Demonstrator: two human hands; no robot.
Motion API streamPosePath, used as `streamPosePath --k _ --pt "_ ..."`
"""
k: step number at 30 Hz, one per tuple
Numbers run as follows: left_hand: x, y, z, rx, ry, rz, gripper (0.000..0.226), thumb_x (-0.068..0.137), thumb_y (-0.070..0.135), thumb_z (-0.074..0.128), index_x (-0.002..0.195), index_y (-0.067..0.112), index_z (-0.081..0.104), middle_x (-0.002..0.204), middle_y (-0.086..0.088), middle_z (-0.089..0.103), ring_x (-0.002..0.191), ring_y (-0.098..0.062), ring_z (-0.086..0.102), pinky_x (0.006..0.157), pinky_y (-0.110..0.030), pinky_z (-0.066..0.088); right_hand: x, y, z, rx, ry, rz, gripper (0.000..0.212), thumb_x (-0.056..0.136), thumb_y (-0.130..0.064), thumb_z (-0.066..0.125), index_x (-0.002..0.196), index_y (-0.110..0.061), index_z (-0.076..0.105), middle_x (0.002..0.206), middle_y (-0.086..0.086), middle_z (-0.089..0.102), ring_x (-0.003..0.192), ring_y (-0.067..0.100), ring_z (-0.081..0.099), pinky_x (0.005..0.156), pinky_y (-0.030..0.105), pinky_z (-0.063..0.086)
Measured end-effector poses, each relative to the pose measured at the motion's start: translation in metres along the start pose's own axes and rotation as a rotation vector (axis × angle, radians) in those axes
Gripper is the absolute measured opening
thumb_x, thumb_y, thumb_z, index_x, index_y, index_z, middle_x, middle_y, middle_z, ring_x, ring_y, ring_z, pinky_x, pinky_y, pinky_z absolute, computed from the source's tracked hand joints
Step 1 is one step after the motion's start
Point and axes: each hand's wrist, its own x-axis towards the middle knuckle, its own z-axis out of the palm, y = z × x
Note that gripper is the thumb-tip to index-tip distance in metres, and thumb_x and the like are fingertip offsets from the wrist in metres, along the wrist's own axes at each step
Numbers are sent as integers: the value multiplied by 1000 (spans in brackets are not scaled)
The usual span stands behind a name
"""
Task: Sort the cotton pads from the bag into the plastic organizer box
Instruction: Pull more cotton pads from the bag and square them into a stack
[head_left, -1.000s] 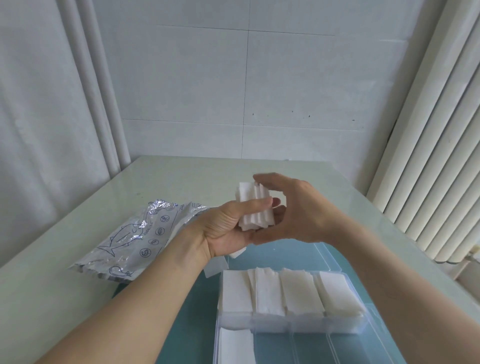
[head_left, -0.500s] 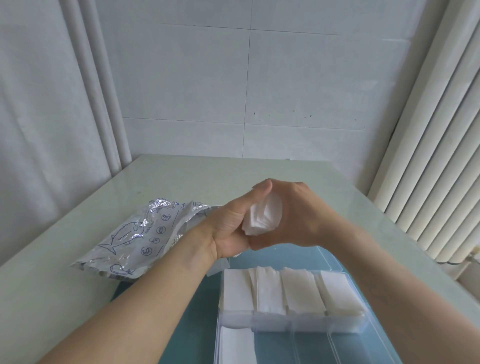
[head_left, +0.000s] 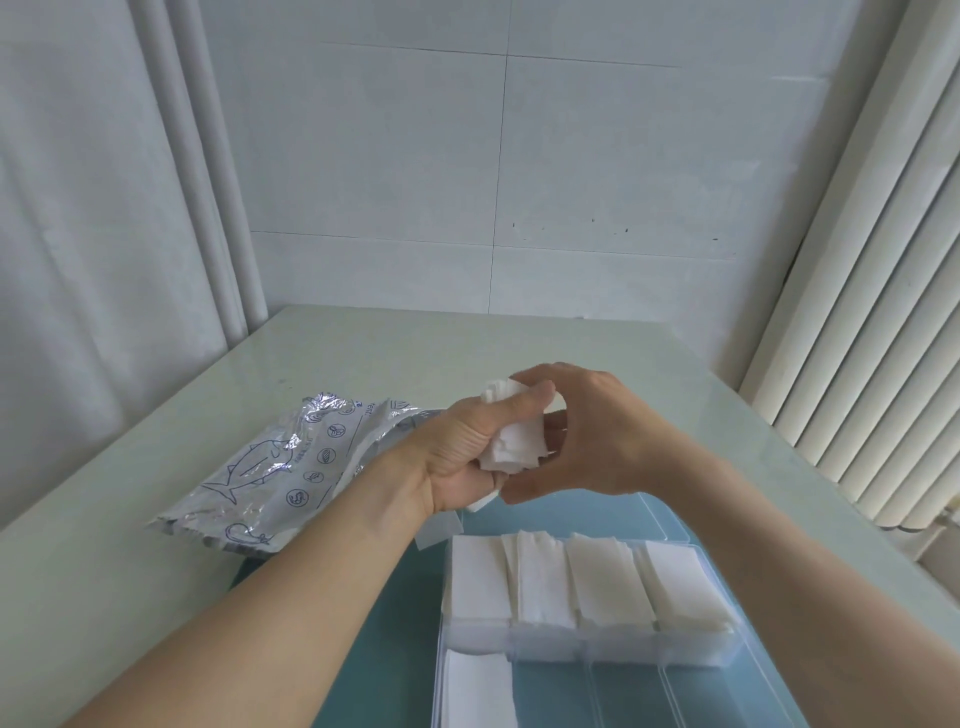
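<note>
Both forearms are bare to the frame's edge; the hands (head_left: 524, 441) wear nothing.

Much of the stack of cotton pads (head_left: 517, 447) is covered by the left hand (head_left: 467, 452) and the right hand (head_left: 587, 441), so its count cannot be told. The organizer box (head_left: 727, 649) is cut off by the lower edge. The near side of the bag (head_left: 280, 467) is hidden behind the left forearm, and its small print cannot be read.
</note>
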Motion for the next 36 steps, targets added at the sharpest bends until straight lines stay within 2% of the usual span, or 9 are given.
streamPosePath --k 7,12,16,19,21,25,30,33,36 --pt "-4 -7 -1 105 56 -8 62 34 40 100 85 12 79 93 -10 74 86 -21 72 78 -32 59 1 0 8 31 28 -107 89 55 -34 98 134 -32 57 121 -21 63 107 -1 58 92 17 47" --pt "-9 1 3 112 6 -56 57 71 46 83 113 11 66 103 -11 65 95 -26 65 87 -41 55 3 5 4 44 200 -119 76 61 -27 94 130 -28 60 115 -18 64 103 4 60 86 21 48" --pt "-12 5 9 170 14 -88 44 90 46 65 114 8 63 96 -14 59 85 -27 58 83 -41 51 4 10 0 28 116 -44 91 59 -36 94 140 -30 51 117 -16 60 96 6 58 80 21 45" --pt "-13 5 12 202 4 -103 52 96 45 58 128 4 59 111 -22 60 100 -37 60 98 -50 47 5 10 5 9 67 -20 94 56 -41 95 138 -34 51 113 -21 61 99 4 60 78 15 46" --pt "-12 4 14 193 31 -83 56 94 45 60 132 4 58 118 -21 59 108 -38 59 103 -54 44 6 9 6 4 86 -15 83 56 -41 95 130 -34 57 102 -27 61 96 -1 59 77 11 43" --pt "-7 2 11 166 72 -41 62 88 41 67 134 0 55 117 -18 60 109 -35 60 97 -52 52 6 11 3 105 84 -1 82 57 -40 94 129 -30 58 105 -21 65 99 3 63 85 24 51" --pt "-6 -1 7 74 20 -62 34 84 34 71 112 14 69 108 -9 65 99 -25 64 93 -46 54 6 11 6 130 81 -29 73 53 -29 97 117 -28 63 97 -13 70 90 8 67 79 37 57" --pt "-4 -2 3 64 52 -60 60 66 42 87 115 14 67 114 -10 65 108 -26 63 107 -45 43 5 9 6 111 47 -75 105 50 -36 99 141 -33 47 127 -21 58 112 -2 57 94 22 49" --pt "-2 -2 4 46 97 15 74 55 54 83 112 11 63 96 -6 71 92 -21 70 86 -36 57 6 10 8 118 118 -92 86 54 -38 98 130 -31 59 120 -16 64 105 7 63 89 34 57"
